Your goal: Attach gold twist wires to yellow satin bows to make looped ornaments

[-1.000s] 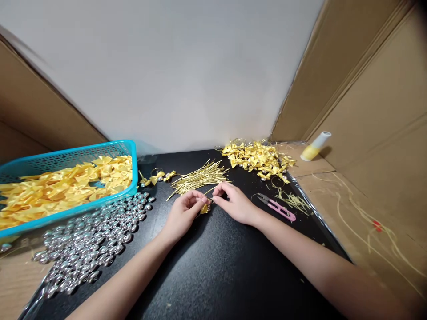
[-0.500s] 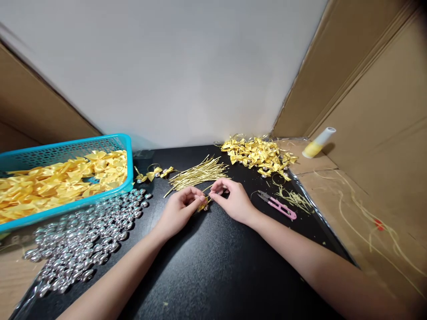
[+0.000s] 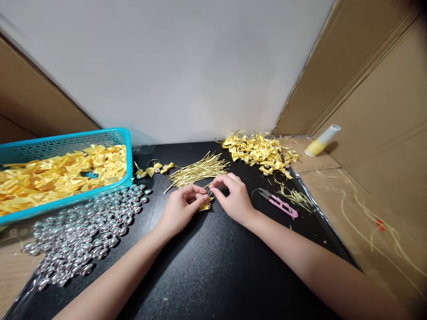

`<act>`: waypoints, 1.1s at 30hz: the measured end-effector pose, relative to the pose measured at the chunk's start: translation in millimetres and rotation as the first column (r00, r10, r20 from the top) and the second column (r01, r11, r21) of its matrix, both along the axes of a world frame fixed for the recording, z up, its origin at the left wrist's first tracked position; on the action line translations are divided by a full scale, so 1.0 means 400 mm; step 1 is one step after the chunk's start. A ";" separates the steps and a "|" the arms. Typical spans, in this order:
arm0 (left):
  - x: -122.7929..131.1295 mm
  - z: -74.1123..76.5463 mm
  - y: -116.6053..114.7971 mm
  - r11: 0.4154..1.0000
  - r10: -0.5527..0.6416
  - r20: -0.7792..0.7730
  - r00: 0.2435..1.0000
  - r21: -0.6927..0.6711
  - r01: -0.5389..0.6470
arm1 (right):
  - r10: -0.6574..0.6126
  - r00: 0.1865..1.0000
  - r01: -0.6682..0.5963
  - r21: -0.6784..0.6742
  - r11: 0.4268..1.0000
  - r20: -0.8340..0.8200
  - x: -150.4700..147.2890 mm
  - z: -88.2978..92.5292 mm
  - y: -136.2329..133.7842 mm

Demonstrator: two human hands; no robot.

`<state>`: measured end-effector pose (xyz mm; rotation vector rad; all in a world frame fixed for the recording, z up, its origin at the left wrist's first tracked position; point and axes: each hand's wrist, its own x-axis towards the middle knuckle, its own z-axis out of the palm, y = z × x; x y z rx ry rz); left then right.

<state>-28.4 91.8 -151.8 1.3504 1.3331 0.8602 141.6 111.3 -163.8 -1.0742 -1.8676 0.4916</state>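
Over the middle of the black table, my left hand point(image 3: 182, 208) is closed in a pinch on a small yellow bow point(image 3: 206, 206), partly hidden by the fingers. My right hand point(image 3: 235, 198) pinches a thin gold cord point(image 3: 208, 186) that runs up from the bow. The two hands' fingertips nearly meet. Just beyond them lies a bundle of cut gold cords point(image 3: 200, 170). Pink thread snips point(image 3: 279, 205) rest to the right of my right hand, blades pointing toward it.
A turquoise basket point(image 3: 129, 153) of yellow bows stands at left, with many silver beads point(image 3: 86, 233) spread before it. Bows with beads point(image 3: 256, 151) are heaped at back right. Cord scraps point(image 3: 296, 198) lie beyond the snips, and a thread cone point(image 3: 323, 141) stands on cardboard.
My fingers have shifted slightly around the cord, and more of the yellow bow shows below my left fingertips. The view has tilted a little; the other things lie as before.
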 end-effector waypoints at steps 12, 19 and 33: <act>0.002 -0.005 -0.007 0.996 -0.041 -0.168 0.985 0.071 0.053 | -0.064 0.993 0.047 0.174 0.984 0.098 0.003 -0.017 -0.001; 0.000 -0.004 -0.010 0.987 -0.062 -0.243 0.968 0.129 0.096 | -0.020 0.995 0.016 0.048 0.999 0.096 0.007 -0.009 0.000; -0.005 -0.004 -0.005 0.987 -0.083 -0.185 0.979 0.122 0.107 | 0.085 0.977 -0.146 -0.329 0.933 -0.193 0.020 -0.010 0.022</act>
